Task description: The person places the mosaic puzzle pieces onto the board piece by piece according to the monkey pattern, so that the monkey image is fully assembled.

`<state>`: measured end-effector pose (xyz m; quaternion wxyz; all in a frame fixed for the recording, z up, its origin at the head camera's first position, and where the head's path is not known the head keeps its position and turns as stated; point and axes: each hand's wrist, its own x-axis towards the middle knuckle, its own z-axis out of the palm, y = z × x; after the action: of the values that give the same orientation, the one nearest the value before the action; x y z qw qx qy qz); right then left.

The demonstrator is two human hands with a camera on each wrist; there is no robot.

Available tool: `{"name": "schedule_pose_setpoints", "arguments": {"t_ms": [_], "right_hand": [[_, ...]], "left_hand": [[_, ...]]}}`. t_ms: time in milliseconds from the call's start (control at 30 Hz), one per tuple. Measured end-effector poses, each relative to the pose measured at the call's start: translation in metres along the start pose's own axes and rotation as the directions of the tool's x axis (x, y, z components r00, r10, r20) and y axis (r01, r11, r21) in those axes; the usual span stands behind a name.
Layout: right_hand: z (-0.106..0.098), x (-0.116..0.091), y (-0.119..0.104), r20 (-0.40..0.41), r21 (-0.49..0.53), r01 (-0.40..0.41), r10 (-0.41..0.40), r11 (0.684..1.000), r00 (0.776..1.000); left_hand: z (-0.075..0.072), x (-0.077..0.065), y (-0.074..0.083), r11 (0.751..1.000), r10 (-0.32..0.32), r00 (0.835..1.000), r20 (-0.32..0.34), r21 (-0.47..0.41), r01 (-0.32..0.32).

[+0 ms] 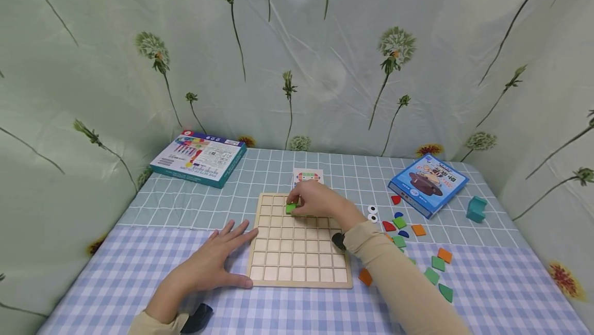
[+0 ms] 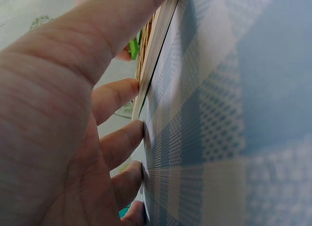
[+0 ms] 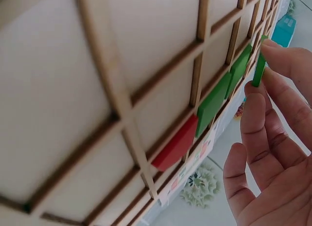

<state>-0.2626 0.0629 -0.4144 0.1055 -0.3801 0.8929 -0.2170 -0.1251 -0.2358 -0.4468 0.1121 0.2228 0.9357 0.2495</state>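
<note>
My right hand (image 1: pixel 320 202) pinches a green square tile (image 3: pixel 259 70) between thumb and fingertips, close over the upper left of a wooden grid board (image 1: pixel 299 260). In the right wrist view, a red tile (image 3: pixel 176 144) with a slanted side and two green tiles (image 3: pixel 213 105) sit in a row of the board's cells. In the head view, that row is mostly hidden behind my right hand. My left hand (image 1: pixel 209 263) lies with fingers spread on the cloth, thumb and index fingertips at the board's left edge.
Behind the board lies a pattern card (image 1: pixel 308 176). Loose green tiles (image 1: pixel 431 275), orange, red and blue pieces and two eye discs (image 1: pixel 373 214) are scattered to the right. A blue box (image 1: pixel 429 184), a teal object (image 1: pixel 476 209) and a white-and-teal box (image 1: pixel 198 160) stand farther back.
</note>
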Motion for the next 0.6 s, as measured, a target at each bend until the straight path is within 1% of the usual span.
{"name": "schedule_pose_setpoints", "arguments": {"t_ms": [200, 400, 500, 600], "right_hand": [[0.0017, 0.0042, -0.0007, 0.013, 0.006, -0.017, 0.017, 1.0, 1.0], [0.0022, 0.0073, -0.0012, 0.021, 0.028, -0.012, 0.011, 1.0, 1.0], [0.0032, 0.0084, -0.0025, 0.03, 0.039, -0.008, 0.007, 0.999, 1.0], [0.0046, 0.0093, -0.0038, 0.037, 0.027, -0.009, 0.008, 1.0, 0.999]], "left_hand": [[-0.0013, 0.0005, 0.0005, 1.0, 0.009, 1.0, -0.011, 0.006, -0.009], [-0.0021, 0.0003, 0.0006, 1.0, 0.015, 1.0, -0.014, 0.009, -0.015], [-0.0019, 0.0002, 0.0009, 1.0, 0.009, 1.0, -0.009, 0.002, -0.009], [-0.0011, 0.0, 0.0006, 1.0, 0.005, 1.0, -0.002, -0.005, -0.005]]}}
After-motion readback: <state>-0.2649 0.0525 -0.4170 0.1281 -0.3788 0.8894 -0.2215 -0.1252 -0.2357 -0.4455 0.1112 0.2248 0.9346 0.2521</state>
